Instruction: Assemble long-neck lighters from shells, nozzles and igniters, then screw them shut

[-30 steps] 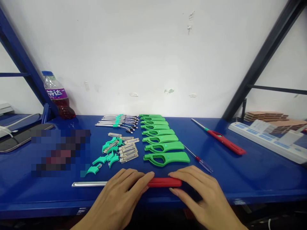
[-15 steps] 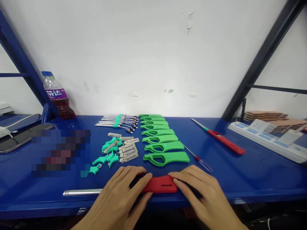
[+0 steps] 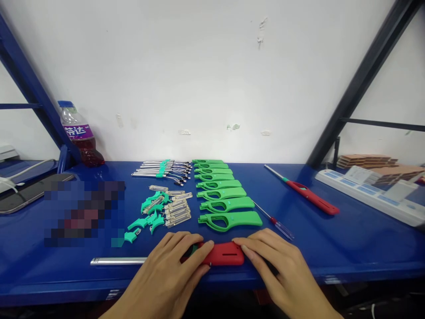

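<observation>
A red lighter with a long silver tube [image 3: 229, 254] lies crosswise near the front table edge, its tube pointing left. My left hand [image 3: 169, 268] closes round its middle, covering the trigger area. At the handle's right end, the fingers of my right hand [image 3: 282, 266] pinch the tip. Just beyond stands a row of green lighter shells [image 3: 232, 219]. To their left are clear fuel tanks [image 3: 178, 212], teal triggers [image 3: 157, 219] and silver tubes with wires [image 3: 161, 169].
A second red lighter [image 3: 312, 198] and a screwdriver [image 3: 281, 228] lie to the right, near a white power strip [image 3: 365, 195]. On the left are a drink bottle [image 3: 79, 133], a phone [image 3: 33, 192] and a blurred-out patch. A white wall closes off the back.
The red lighter has shifted slightly up and its tube slightly right. Both hands keep their hold, with a little more of the trigger opening showing.
</observation>
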Available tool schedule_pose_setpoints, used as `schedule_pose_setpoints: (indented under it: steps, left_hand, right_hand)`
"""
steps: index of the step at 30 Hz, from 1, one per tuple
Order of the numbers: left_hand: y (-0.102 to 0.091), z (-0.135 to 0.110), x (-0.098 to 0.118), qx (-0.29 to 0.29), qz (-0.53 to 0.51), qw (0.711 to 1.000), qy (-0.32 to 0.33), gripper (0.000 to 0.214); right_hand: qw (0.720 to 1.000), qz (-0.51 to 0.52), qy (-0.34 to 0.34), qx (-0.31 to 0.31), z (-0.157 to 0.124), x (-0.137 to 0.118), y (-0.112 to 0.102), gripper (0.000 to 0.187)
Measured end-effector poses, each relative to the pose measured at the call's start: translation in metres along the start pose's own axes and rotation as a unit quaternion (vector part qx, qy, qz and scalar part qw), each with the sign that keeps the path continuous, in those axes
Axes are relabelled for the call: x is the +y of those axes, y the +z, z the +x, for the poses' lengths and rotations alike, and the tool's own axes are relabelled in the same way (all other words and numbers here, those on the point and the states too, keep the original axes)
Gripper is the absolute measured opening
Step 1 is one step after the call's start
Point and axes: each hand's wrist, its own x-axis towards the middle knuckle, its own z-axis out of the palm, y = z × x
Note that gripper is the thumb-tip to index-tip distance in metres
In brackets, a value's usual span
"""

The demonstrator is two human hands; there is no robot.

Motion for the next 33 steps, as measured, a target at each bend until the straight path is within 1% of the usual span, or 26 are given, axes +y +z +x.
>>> schedule_pose_setpoints:
  steps: [4, 8, 10, 14, 19, 22, 27, 30, 33]
  left_hand:
    - [0.001, 0.002, 0.000, 0.029, 0.024, 0.999, 0.016, 0.035]
    - [0.001, 0.005, -0.001, 0.055, 0.040, 0.997, 0.027, 0.035]
    - [0.000, 0.006, -0.001, 0.059, 0.041, 0.997, 0.030, 0.034]
    - [-0.002, 0.007, -0.001, 0.068, 0.030, 0.997, 0.034, 0.034]
    - [0.001, 0.003, 0.000, 0.081, 0.021, 0.995, 0.051, 0.033]
    - [0.003, 0.001, 0.000, 0.070, 0.025, 0.996, 0.047, 0.034]
    - [0.003, 0.002, 0.003, 0.037, 0.036, 0.998, 0.025, 0.039]
    - [0.000, 0.001, 0.004, 0.027, 0.029, 0.999, 0.016, 0.037]
    - [-0.008, -0.002, -0.006, 0.031, 0.026, 0.999, -0.003, 0.033]
  right_hand:
    - [1.000, -0.006, 0.007, 0.001, -0.002, 0.000, 0.000, 0.033]
    - [0.999, -0.033, 0.007, 0.004, -0.004, -0.004, -0.002, 0.037]
    - [0.999, -0.050, 0.005, 0.006, -0.005, -0.006, -0.003, 0.039]
    - [0.997, -0.083, 0.003, -0.001, -0.006, -0.004, -0.002, 0.034]
    - [0.993, -0.116, -0.009, -0.026, -0.006, 0.000, 0.001, 0.043]
    - [0.992, -0.118, -0.010, -0.034, -0.004, 0.000, 0.002, 0.039]
    - [0.993, -0.118, -0.014, -0.022, -0.001, -0.002, 0.001, 0.031]
    - [0.992, -0.121, -0.023, -0.002, -0.002, -0.002, 0.000, 0.033]
    - [0.994, -0.108, -0.015, 0.032, -0.003, 0.000, 0.000, 0.038]
